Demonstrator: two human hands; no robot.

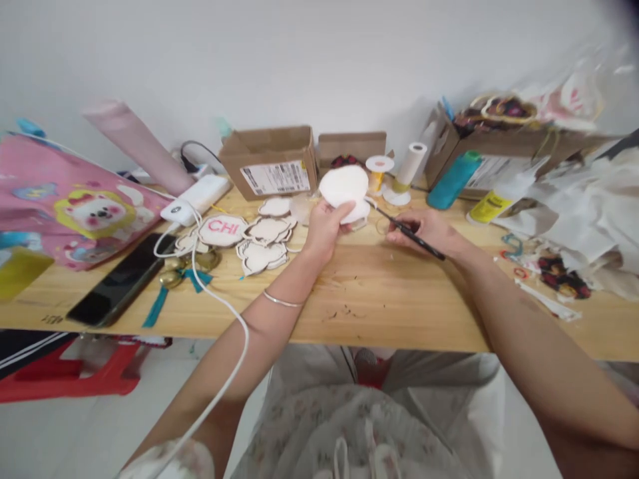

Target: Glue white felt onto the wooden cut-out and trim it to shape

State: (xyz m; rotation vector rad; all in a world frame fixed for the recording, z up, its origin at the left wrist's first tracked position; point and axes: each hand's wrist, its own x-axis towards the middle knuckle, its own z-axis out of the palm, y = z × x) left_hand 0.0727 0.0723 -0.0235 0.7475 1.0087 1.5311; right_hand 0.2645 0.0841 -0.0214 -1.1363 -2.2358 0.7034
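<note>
Left hand [323, 231] pinches white piece [343, 185]; right hand [433, 229] grips dark tool [413, 235], type unclear. Spool [379, 164], box [276, 177] behind.

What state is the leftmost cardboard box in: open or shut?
Open: no lid covers the top of the cardboard box, and its inner walls show above the front edge.

white lobed piece [344, 185] | held tilted | slender black tool [424, 244] | slanted, tip near piece's right edge
</note>
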